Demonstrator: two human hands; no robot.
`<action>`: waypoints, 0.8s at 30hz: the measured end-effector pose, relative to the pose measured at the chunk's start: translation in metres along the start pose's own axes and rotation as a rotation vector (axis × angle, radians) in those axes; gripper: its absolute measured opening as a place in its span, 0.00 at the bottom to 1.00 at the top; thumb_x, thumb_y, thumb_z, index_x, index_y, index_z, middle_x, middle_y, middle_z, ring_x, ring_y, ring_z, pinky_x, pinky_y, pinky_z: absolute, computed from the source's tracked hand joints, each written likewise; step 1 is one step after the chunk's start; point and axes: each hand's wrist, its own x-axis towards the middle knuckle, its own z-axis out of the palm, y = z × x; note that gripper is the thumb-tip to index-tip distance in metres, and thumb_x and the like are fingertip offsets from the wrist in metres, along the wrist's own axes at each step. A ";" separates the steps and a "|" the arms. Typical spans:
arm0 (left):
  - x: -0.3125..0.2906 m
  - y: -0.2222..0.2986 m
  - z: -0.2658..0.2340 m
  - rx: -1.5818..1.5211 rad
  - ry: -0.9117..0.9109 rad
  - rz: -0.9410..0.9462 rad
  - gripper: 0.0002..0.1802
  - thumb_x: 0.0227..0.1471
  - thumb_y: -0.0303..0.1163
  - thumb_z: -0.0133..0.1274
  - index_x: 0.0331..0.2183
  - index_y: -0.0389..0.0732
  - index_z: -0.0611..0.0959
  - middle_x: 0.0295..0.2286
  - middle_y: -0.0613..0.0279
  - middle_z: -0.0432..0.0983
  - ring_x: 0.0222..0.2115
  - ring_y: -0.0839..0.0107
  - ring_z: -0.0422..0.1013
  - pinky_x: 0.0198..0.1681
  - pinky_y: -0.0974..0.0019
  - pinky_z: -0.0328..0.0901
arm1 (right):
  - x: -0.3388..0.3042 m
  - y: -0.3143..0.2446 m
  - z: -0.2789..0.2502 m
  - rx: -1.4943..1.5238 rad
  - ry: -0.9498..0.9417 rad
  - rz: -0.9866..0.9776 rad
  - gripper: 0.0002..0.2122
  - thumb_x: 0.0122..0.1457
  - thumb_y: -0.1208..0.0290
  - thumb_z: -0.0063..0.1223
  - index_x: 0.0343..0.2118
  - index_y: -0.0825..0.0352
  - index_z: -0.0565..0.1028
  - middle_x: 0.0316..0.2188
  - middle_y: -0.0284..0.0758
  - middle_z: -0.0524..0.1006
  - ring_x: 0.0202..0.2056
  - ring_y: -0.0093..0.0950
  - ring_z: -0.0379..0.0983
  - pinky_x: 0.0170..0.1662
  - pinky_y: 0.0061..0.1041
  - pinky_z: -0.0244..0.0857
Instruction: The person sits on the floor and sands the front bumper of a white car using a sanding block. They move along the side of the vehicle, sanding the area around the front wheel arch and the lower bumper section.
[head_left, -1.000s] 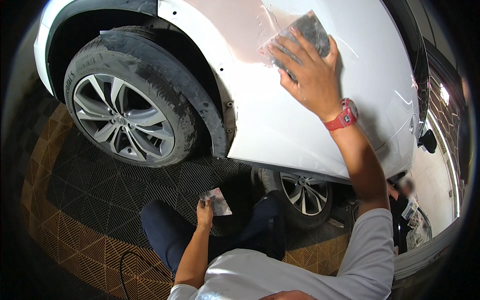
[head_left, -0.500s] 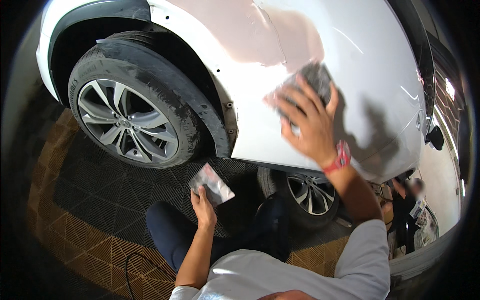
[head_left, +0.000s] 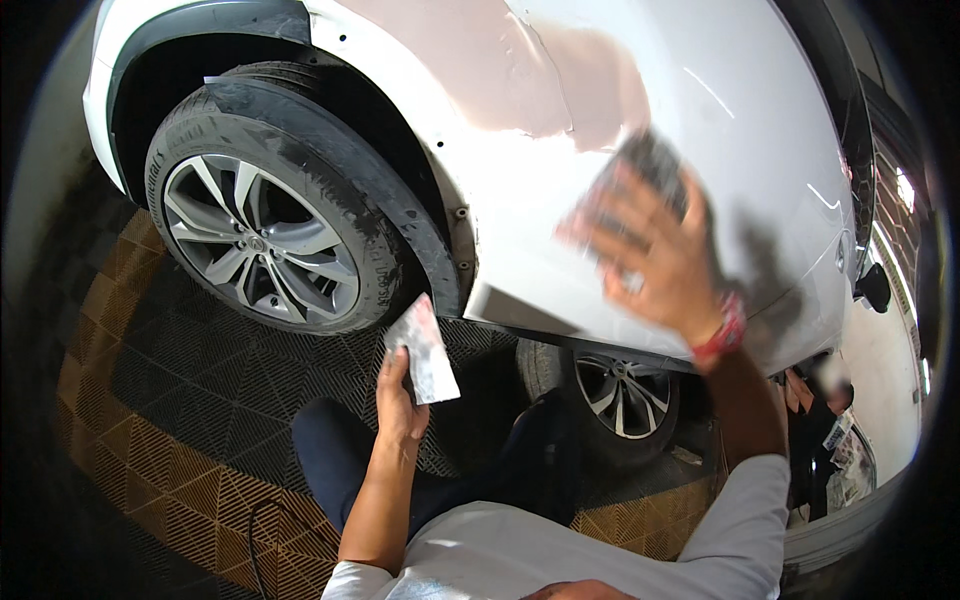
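Note:
My right hand [head_left: 655, 265], blurred by motion, grips a dark grey pad [head_left: 650, 165] against the white car body panel [head_left: 520, 250]. The pad lies just below and right of a pinkish-beige patch [head_left: 500, 60] with a rough, cracked-looking edge line. Pinched between the thumb and fingers of my left hand [head_left: 400, 395] is a thin rectangular sheet [head_left: 428, 355], grey-white with reddish smears. That sheet is held off the car, below the rear corner of the wheel arch; its exact kind I cannot tell.
A wheel [head_left: 255, 240] stands at the left, with a loose-looking dark arch trim strip [head_left: 340, 160] over it. Another wheel [head_left: 625, 395] shows under the sill. Black and tan grid tiles [head_left: 200, 400] cover the floor. At the far right another person [head_left: 820, 430] is partly visible.
My right hand and the dark pad have slid right and slightly down along the panel. My left hand has turned the thin sheet more upright and shifted it slightly left.

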 end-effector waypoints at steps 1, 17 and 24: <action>0.000 -0.014 -0.019 0.032 0.005 -0.083 0.22 0.68 0.37 0.48 0.58 0.35 0.72 0.48 0.57 0.79 0.45 0.68 0.78 0.52 0.61 0.73 | 0.016 0.022 -0.006 -0.066 0.031 -0.007 0.30 0.51 0.68 0.59 0.60 0.41 0.73 0.63 0.25 0.70 0.70 0.29 0.57 0.71 0.64 0.35; 0.011 -0.117 -0.169 0.506 0.339 -0.362 0.41 0.67 0.41 0.50 0.68 0.29 0.52 0.66 0.42 0.57 0.67 0.53 0.55 0.69 0.54 0.50 | 0.188 0.084 -0.056 -0.291 0.084 -0.229 0.20 0.55 0.62 0.53 0.51 0.57 0.79 0.55 0.33 0.75 0.60 0.30 0.68 0.61 0.55 0.52; 0.015 -0.120 -0.181 0.501 0.322 -0.397 0.42 0.67 0.42 0.51 0.68 0.29 0.52 0.66 0.41 0.56 0.67 0.53 0.54 0.69 0.53 0.50 | 0.151 0.077 -0.038 -0.295 -0.020 -0.188 0.18 0.56 0.61 0.54 0.51 0.53 0.80 0.56 0.33 0.74 0.62 0.31 0.66 0.58 0.60 0.49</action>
